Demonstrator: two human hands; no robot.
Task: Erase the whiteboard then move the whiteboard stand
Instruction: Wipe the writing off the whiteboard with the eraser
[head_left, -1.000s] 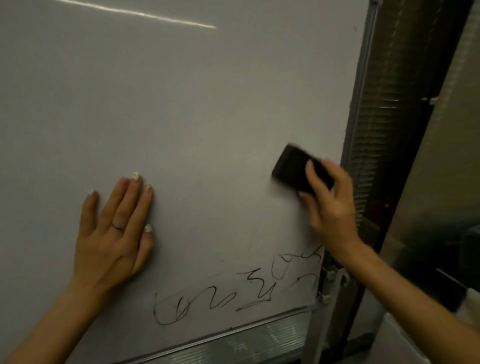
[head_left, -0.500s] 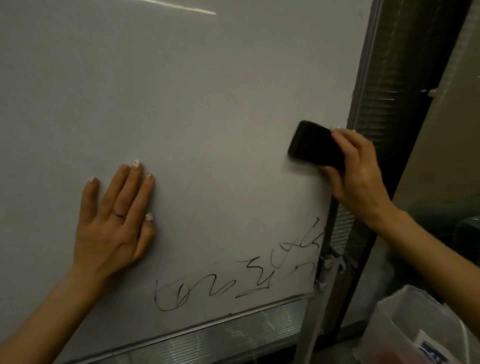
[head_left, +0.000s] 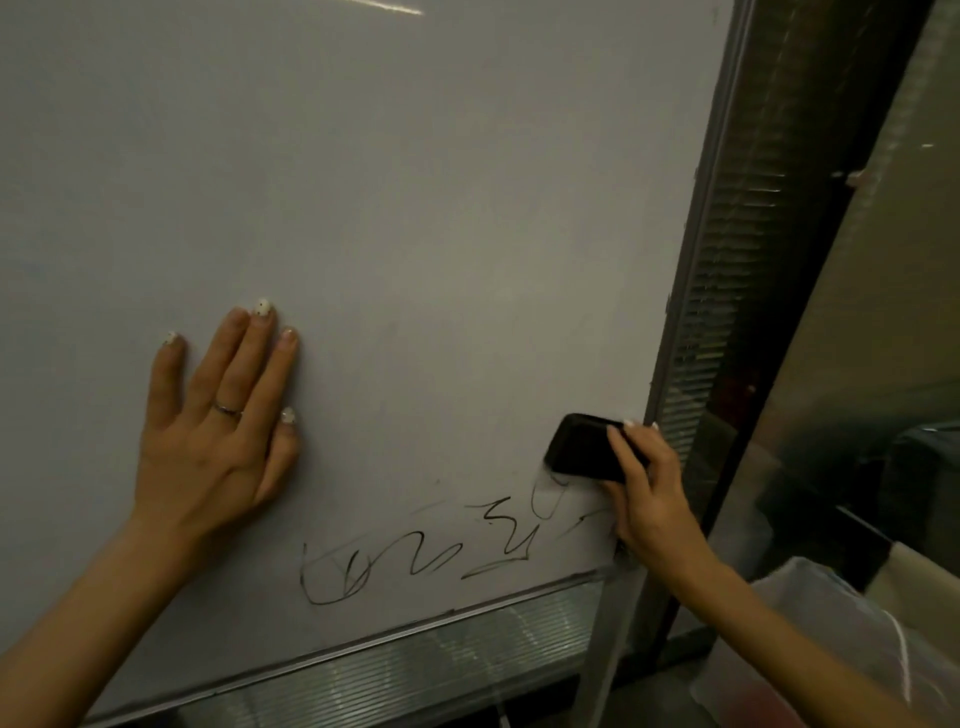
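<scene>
A large whiteboard (head_left: 415, 182) fills most of the view, framed in grey metal. Black scribbles (head_left: 415, 558) run along its lower edge, from the middle toward the right. My right hand (head_left: 649, 488) grips a black eraser (head_left: 584, 447) and presses it on the board at the lower right, over the right end of the scribbles. My left hand (head_left: 218, 431) lies flat on the board with fingers spread, left of the writing. The stand's upright leg (head_left: 605, 649) shows below the board's right corner.
Slatted blinds (head_left: 696, 338) and a dark frame stand right of the board. A clear plastic-lined bin (head_left: 831, 649) sits on the floor at the lower right, close to the stand's leg. Ribbed panel (head_left: 415, 670) runs under the board.
My right hand carried the eraser up toward the board's right edge, then down onto the right end of the scribbles, wiping part of them away. My left hand stayed flat.
</scene>
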